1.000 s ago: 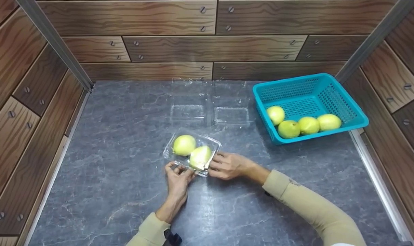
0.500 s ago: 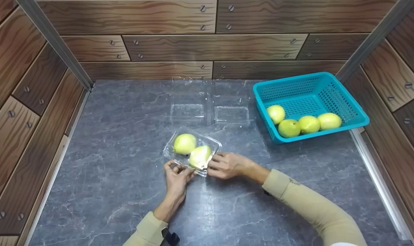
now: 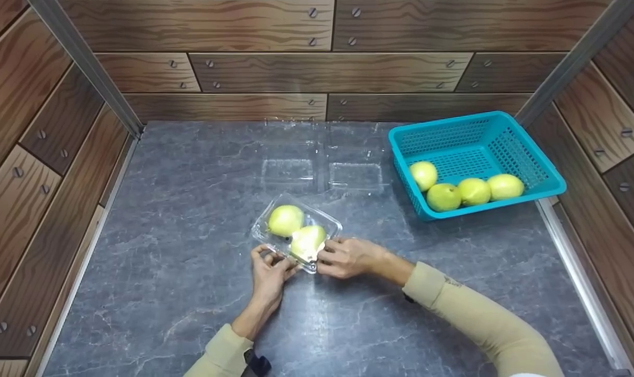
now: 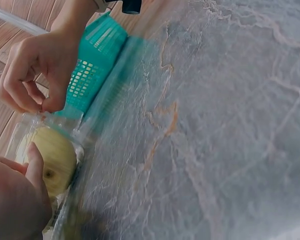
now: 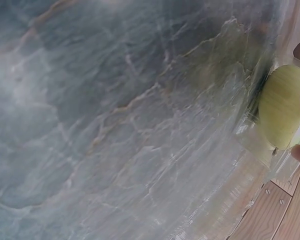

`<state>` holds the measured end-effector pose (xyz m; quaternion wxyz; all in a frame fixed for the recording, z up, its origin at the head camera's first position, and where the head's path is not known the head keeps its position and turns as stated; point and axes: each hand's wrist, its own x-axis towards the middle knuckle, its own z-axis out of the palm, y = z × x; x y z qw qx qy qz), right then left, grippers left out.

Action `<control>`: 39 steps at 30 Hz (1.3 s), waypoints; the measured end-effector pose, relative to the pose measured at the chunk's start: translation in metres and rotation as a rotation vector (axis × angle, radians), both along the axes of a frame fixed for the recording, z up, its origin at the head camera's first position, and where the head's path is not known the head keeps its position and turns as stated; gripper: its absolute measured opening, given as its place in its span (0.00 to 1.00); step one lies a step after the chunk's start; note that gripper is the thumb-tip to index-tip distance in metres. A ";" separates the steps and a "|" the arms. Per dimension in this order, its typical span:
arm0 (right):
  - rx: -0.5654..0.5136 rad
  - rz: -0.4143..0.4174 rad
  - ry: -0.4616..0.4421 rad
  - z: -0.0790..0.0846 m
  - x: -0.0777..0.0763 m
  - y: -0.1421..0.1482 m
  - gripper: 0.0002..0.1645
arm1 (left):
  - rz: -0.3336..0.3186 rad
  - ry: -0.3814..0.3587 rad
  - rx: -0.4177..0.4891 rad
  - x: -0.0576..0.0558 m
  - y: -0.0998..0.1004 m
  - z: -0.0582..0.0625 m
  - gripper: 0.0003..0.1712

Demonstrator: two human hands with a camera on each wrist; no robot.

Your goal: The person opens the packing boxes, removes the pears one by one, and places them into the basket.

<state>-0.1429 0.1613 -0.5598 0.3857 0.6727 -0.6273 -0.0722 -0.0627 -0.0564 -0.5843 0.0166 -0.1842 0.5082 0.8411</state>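
In the head view, a clear plastic container (image 3: 324, 215) with two yellow-green fruits stands at the table's middle, turned at an angle. The rear fruit (image 3: 286, 220) lies to the left; glare covers part of the front fruit (image 3: 308, 243). My left hand (image 3: 268, 275) pinches the container's near edge between thumb and fingers. At the near right corner, my right hand (image 3: 351, 257) grips the rim with curled fingers. The left wrist view shows a fruit (image 4: 55, 155) through the plastic, between both hands. Whether the lid is fully fastened is hard to see.
A turquoise basket (image 3: 479, 207) at the right holds several more yellow-green fruits, such as one (image 3: 505, 187) near its front wall. Behind the container are two clear plastic containers, one on the left (image 3: 288, 170) and one on the right (image 3: 355, 174). Wood-patterned walls surround the table.
Both hands keep their hold on the container, which shifts very slightly. The left forearm drifts a little to the left. The basket and the rear containers stay put.
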 end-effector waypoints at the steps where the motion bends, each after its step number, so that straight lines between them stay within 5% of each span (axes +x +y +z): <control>1: 0.002 0.001 -0.003 0.000 0.000 0.000 0.19 | -0.004 0.001 -0.001 0.000 0.000 0.000 0.35; 39: -0.043 -0.013 -0.133 0.004 0.000 -0.001 0.18 | -0.089 0.033 -0.049 -0.002 -0.007 -0.003 0.36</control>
